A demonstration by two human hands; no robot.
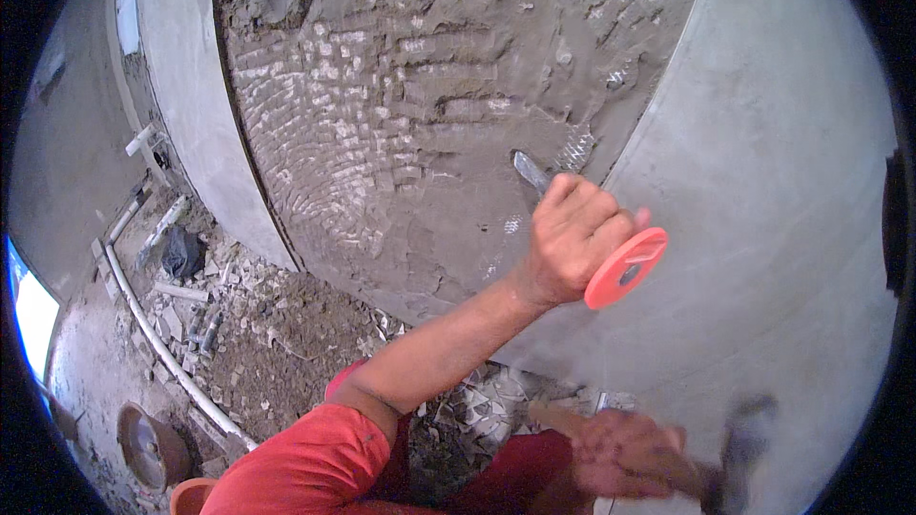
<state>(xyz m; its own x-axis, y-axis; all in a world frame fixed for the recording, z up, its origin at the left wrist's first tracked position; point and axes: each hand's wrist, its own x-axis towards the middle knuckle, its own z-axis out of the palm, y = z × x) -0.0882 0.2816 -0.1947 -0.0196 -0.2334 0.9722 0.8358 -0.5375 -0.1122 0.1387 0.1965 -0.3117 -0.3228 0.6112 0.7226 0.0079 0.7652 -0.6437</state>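
My left hand point(577, 234) is closed around a chisel, its fist turned toward the wall. The grey chisel blade point(530, 172) sticks out beyond the fist and meets the mortar-covered wall patch point(458, 172), where ridged grey mortar and pale grid marks show. On the near side of the fist sits the chisel's round orange hand guard point(611, 288). Lower right, my right hand point(630, 453) grips a hammer by its handle and is smeared by motion. The dark hammer head point(749, 434), also blurred, lies to the right of that hand, apart from the chisel.
Smooth grey wall panels point(773, 181) flank the rough patch. Broken tile pieces point(487, 405) and rubble cover the ground at the wall's foot. A long pale pipe point(157, 339), a black plastic bag point(183, 253) and a round basin point(153, 446) lie to the left.
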